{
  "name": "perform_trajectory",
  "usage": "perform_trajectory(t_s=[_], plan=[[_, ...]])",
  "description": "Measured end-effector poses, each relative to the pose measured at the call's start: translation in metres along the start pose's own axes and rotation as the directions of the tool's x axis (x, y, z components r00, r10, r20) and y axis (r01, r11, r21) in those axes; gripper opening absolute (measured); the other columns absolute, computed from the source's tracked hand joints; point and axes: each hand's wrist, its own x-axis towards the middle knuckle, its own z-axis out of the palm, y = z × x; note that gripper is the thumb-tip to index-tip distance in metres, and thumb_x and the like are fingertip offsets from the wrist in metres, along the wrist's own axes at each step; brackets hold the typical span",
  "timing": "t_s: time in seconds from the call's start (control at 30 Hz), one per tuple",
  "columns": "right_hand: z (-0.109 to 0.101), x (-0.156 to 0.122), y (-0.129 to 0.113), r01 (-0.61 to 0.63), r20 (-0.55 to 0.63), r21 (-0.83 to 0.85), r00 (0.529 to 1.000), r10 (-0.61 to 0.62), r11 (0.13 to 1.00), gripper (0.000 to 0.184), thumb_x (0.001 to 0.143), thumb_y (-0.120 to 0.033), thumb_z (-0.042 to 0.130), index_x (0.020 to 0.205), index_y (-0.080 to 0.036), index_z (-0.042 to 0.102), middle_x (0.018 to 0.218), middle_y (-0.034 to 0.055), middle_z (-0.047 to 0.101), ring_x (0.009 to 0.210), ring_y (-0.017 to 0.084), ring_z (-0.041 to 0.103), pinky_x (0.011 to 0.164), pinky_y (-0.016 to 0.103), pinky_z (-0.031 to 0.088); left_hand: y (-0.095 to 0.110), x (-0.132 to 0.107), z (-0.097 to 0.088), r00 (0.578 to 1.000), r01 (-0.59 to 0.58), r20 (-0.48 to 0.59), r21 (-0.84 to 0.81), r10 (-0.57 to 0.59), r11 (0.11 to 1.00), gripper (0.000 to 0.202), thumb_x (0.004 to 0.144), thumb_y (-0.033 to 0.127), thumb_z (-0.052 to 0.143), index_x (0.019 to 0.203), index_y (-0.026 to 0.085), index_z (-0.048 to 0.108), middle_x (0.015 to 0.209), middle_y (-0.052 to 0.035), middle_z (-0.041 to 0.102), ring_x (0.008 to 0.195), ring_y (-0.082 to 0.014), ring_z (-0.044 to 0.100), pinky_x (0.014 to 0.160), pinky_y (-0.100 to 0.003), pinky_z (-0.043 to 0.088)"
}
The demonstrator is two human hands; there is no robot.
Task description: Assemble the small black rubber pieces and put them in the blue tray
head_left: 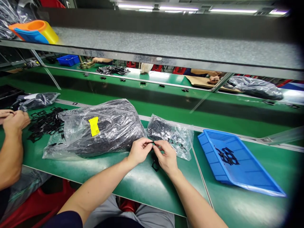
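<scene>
My left hand and my right hand meet over the green table, fingers pinched on a small black plastic part between them. More small black parts lie under my right hand. Just behind my hands sits a small clear bag of black rings. A large clear bag of black parts with a yellow label lies to the left.
A blue tray holding a few black parts stands at the right. A co-worker's hands work at the left beside a loose pile of black parts. A conveyor belt runs behind, under a shelf.
</scene>
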Motion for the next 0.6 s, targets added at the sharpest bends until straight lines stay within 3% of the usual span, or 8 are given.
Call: perform_trajectory(t_s=[0.1, 0.3, 0.6], plan=[[-0.0010, 0.0003, -0.0013, 0.067, -0.008, -0.058, 0.998, -0.067, 0.996, 0.012, 0.088, -0.025, 0.056, 0.096, -0.023, 0.066, 0.091, 0.0064, 0.064, 0.080, 0.019, 0.061, 0.066, 0.033, 0.053, 0.0029, -0.0009, -0.0007, 0.999, -0.045, 0.009, 0.051, 0.045, 0.998, 0.018, 0.082, 0.025, 0.059, 0.093, 0.016, 0.070, 0.085, -0.0058, 0.069, 0.072, -0.0144, 0.063, 0.066, -0.026, 0.052], [-0.0005, -0.0007, -0.0022, 0.048, -0.051, -0.059, 0.997, -0.051, 0.997, 0.010, 0.089, -0.024, 0.055, 0.093, -0.023, 0.063, 0.089, 0.0063, 0.064, 0.082, 0.019, 0.061, 0.069, 0.034, 0.053, 0.0097, -0.0022, -0.0035, 0.986, -0.165, 0.010, 0.128, 0.165, 0.978, 0.017, 0.084, 0.026, 0.059, 0.093, 0.018, 0.071, 0.088, -0.0058, 0.068, 0.076, -0.0150, 0.063, 0.066, -0.025, 0.051], [-0.0007, -0.0005, -0.0047, 0.102, -0.080, -0.067, 0.991, -0.108, 0.992, 0.008, 0.088, -0.021, 0.054, 0.089, -0.023, 0.062, 0.089, 0.0062, 0.065, 0.082, 0.019, 0.062, 0.073, 0.034, 0.053, 0.0073, -0.0028, -0.0040, 0.974, -0.225, 0.021, 0.163, 0.224, 0.961, 0.017, 0.085, 0.025, 0.058, 0.094, 0.018, 0.070, 0.088, -0.0061, 0.068, 0.079, -0.0157, 0.064, 0.068, -0.026, 0.052]])
